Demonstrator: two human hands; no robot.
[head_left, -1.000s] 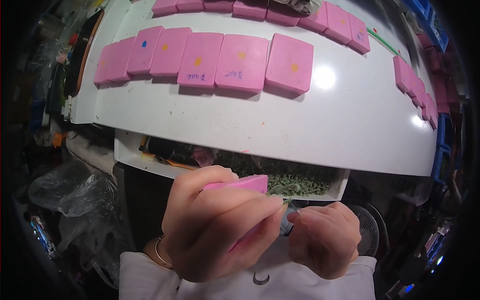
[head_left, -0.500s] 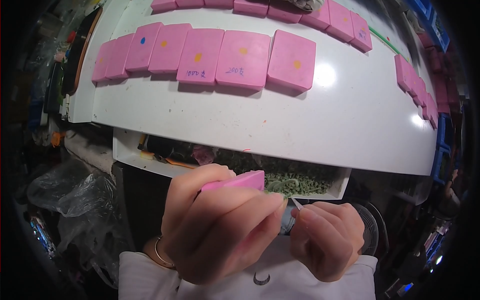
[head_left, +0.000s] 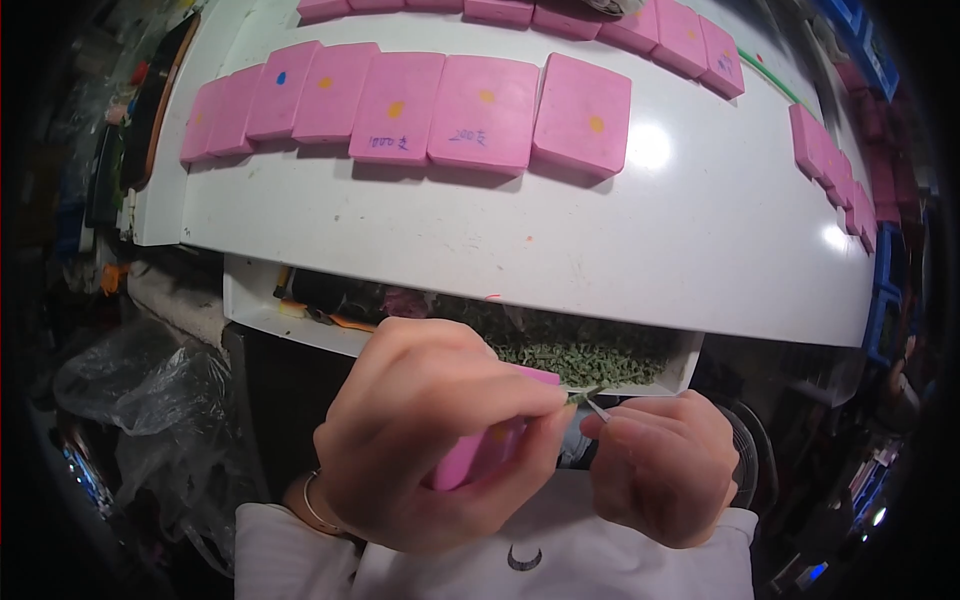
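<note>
At the near edge of the open white drawer [head_left: 688,366], left hand [head_left: 395,430] is curled around a pink rectangular foam-like block [head_left: 478,458], fingers and thumb closed on it; its thumb and forefinger also seem pinched on a tiny dark-green soft-looking sliver [head_left: 578,398]. Right hand [head_left: 665,465] is closed on a thin pale pointed tool [head_left: 598,410], tip at or just beside the sliver; contact can't be confirmed. Loose crumbled green shreds [head_left: 630,362] lie in the drawer, below the fingertips. A row of pink rectangular blocks [head_left: 480,110] sits on the glossy white tabletop [head_left: 420,225].

Handling, judged: the held block is probably light, fairly firm, dry, not slippery, dents if squeezed; best taken by its side edges. The sliver looks light, limp, easily torn or dropped; pinch at one end, softly. The tool is likely stiff, with a fine tip; hold well back from the point.

Versus half a second ago: left hand has rolled, showing more of its back; more of the block now shows below the fingers, less above. Right hand sits slightly further right. Sliver sticks out more clearly.
</note>
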